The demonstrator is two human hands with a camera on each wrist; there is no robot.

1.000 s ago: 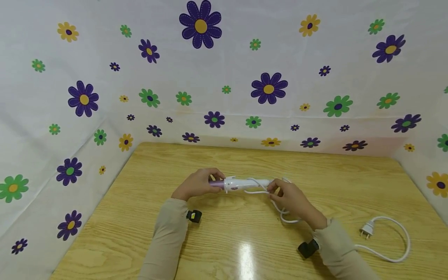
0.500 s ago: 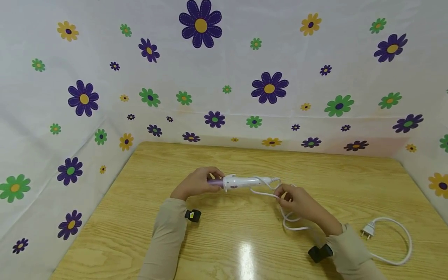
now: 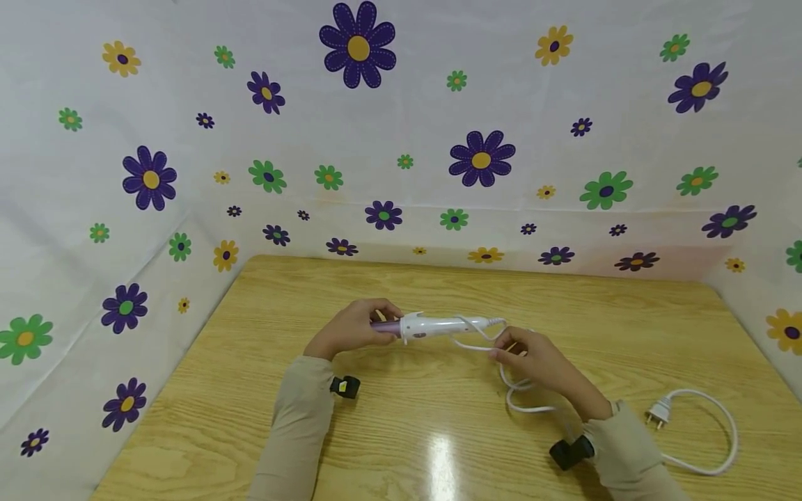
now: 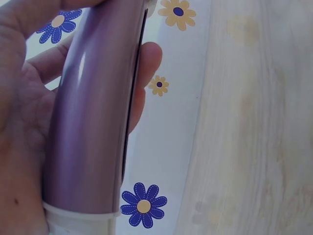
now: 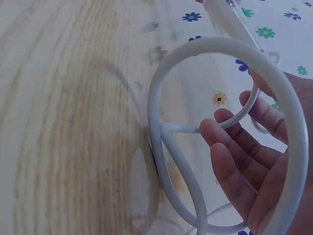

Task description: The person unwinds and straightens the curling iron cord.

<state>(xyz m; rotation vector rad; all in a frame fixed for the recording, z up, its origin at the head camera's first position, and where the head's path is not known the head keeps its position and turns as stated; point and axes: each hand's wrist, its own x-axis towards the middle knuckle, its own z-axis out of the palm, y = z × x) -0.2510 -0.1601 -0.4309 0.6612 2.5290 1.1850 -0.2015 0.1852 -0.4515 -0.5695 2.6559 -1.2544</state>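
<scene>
A curling iron with a white handle (image 3: pixel 441 326) and a purple barrel (image 4: pixel 93 117) lies sideways above the table in the head view. My left hand (image 3: pixel 357 327) grips it by the barrel, thumb on one side and fingers round the other. At the handle's right end, my right hand (image 3: pixel 532 358) pinches the white cord (image 3: pixel 479 346) between thumb and fingers. The right wrist view shows loops of that cord (image 5: pixel 215 46) in front of the hand, some fingertips (image 5: pixel 220 152) held apart from it. One turn of cord crosses the handle.
The cord's two-pin plug (image 3: pixel 659 410) lies on the wooden table (image 3: pixel 376 431) at the right, beside a wide curve of cord. A white cloth (image 3: pixel 413 118) printed with flowers rises behind the table and along both sides. Each sleeve has a black wrist camera (image 3: pixel 347 387).
My right hand has moved right and slightly toward me, drawing the cord away from the handle and uncovering the handle's end. The left hand has kept its hold on the barrel.
</scene>
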